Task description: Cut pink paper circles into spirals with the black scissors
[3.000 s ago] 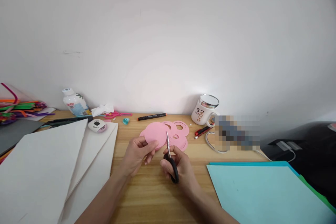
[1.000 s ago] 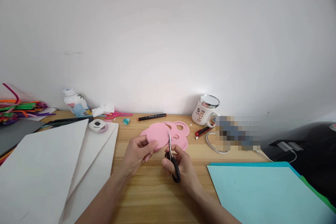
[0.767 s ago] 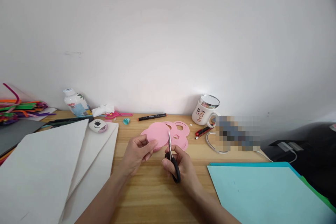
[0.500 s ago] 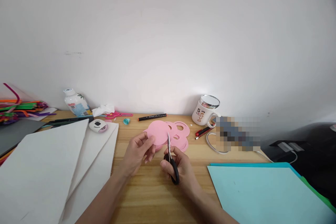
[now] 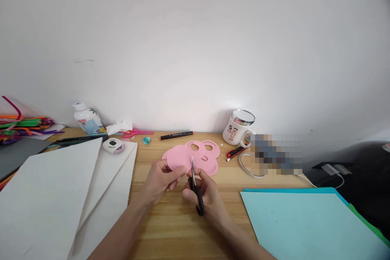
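Pink disc (image 5: 178, 156), cut from paper, is held up in front of the person, above the middle of the wooden table (image 5: 170, 235). Nearest, on the left, large white sheets (image 5: 51, 199) lie fanned over one another; on the right a pale turquoise sheet (image 5: 310, 223) lies over a darker blue one, with a green edge showing beside it.

Between these stacks, the right hand (image 5: 209, 195) is closed around the black handles of the scissors (image 5: 199, 200), blades pointing away from the body. Just beside it, the left hand (image 5: 160, 178) pinches the disc at its near edge, thumb on top. The two hands are close together. The blades stand at the disc's right edge; whether they touch the paper, I cannot tell.

Just beyond, pink cut-outs (image 5: 209, 165) with holes in them lie overlapping on the table, partly hidden by the disc. Off to the left, a small white case (image 5: 112, 146) rests on the white sheets.

Farther back are a turquoise cap (image 5: 146, 140), a black marker (image 5: 173, 136) with orange ends, pink scissors (image 5: 137, 132) and, on the right, red-and-black pens (image 5: 235, 152) near a white mug (image 5: 233, 132). A white bottle (image 5: 88, 120) and a crumpled tissue (image 5: 119, 126) stand near the pale wall (image 5: 195, 48).
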A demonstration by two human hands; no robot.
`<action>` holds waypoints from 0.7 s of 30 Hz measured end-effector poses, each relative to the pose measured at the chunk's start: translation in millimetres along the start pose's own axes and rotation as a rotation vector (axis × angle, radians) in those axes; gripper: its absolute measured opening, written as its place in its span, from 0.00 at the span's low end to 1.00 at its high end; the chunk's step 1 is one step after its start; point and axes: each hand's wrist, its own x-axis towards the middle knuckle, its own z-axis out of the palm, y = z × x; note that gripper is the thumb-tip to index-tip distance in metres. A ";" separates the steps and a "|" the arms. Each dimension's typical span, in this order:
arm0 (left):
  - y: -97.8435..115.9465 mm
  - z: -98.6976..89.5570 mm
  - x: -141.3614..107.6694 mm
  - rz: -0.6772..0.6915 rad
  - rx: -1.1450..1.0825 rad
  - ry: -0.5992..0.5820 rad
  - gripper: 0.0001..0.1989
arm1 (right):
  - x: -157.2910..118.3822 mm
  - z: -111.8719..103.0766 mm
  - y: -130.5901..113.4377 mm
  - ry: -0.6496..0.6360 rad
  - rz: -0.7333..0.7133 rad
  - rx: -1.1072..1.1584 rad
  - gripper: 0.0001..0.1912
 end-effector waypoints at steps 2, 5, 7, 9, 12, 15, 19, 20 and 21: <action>-1.9 -0.7 -0.2 0.000 0.011 -0.012 0.13 | -0.1 0.2 -0.7 -0.004 -0.005 0.010 0.21; -3.4 -0.9 -0.2 -0.006 0.008 -0.008 0.13 | -0.2 1.3 -1.3 -0.003 -0.008 0.029 0.21; -3.2 -0.6 -0.1 -0.005 0.001 0.001 0.14 | 0.0 2.4 -1.9 -0.003 0.000 0.036 0.21; -2.1 0.0 -0.1 -0.003 -0.006 0.004 0.15 | 0.4 3.1 -2.2 0.000 0.012 0.039 0.20; 0.3 0.6 -0.2 -0.009 -0.014 0.010 0.15 | 0.8 2.6 -0.8 0.024 0.022 0.012 0.20; 1.7 0.6 -0.2 -0.011 -0.019 0.020 0.15 | 0.6 0.7 2.1 0.055 0.030 -0.033 0.21; 1.7 0.1 0.1 0.002 -0.029 0.025 0.16 | -0.1 -1.2 4.4 0.053 0.041 -0.039 0.20; 1.8 0.1 0.1 0.005 -0.031 0.024 0.16 | -0.1 -1.2 4.6 0.053 0.042 -0.035 0.20; 2.2 0.3 0.1 0.006 -0.033 0.024 0.16 | -0.1 -1.2 4.6 0.056 0.042 -0.032 0.20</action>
